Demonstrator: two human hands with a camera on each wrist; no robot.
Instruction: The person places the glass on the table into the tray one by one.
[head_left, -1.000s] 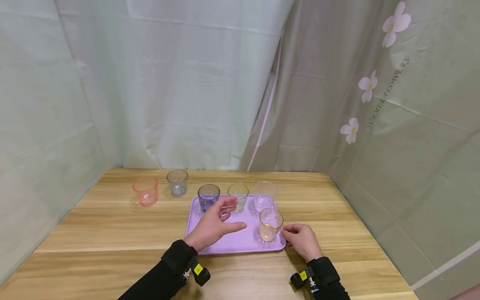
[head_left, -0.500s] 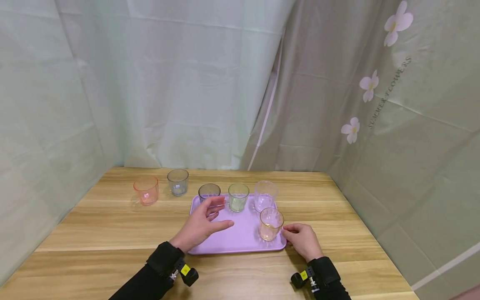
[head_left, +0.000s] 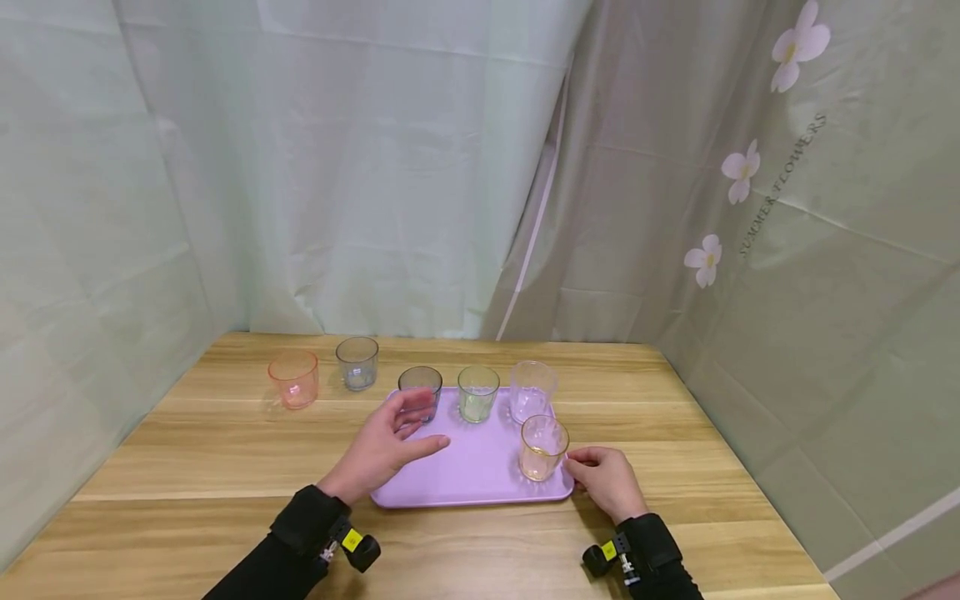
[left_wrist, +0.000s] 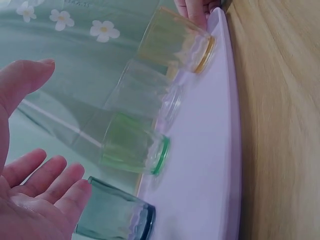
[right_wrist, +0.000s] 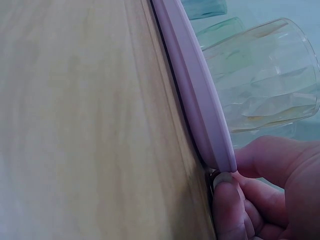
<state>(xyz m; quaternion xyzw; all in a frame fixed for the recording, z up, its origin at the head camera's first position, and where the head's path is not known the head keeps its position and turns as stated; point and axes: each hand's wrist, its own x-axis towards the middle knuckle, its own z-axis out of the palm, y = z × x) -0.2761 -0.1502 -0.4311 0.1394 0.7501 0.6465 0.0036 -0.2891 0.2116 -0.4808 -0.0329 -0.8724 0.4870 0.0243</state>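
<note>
Here's my left grip point(head_left: 378, 446), up over the left part of the purple tray point(head_left: 468, 479), thumb well apart from the loosely bent fingers, and there's nothing in it! Those fingers cross in front of the dark glass point(head_left: 422, 380) in the head view; whether they touch it, I can't tell. Over to my right grip point(head_left: 606, 483), and that one's closed down, finger and thumb pinching the tray at its near right corner, just beside the amber-rimmed glass point(head_left: 543, 450).

The tray lies flat on the wooden desk point(head_left: 187, 467), with four glasses standing upright on it. Along the far side, left to right: the dark one, then the green glass point(head_left: 477, 396), then the clear glass point(head_left: 533, 392) at the far right corner. The amber-rimmed one stands nearer me, in front of the clear one, at the right end.

Off the tray now, out to the left: the orange glass point(head_left: 294, 381) and, farther back beside it, the grey glass point(head_left: 357, 364), both upright on the desk and apart from each other. Behind it all hangs a pale curtain point(head_left: 375, 167), white flowers point(head_left: 705, 261) and lettering point(head_left: 783, 183) down its right side.
</note>
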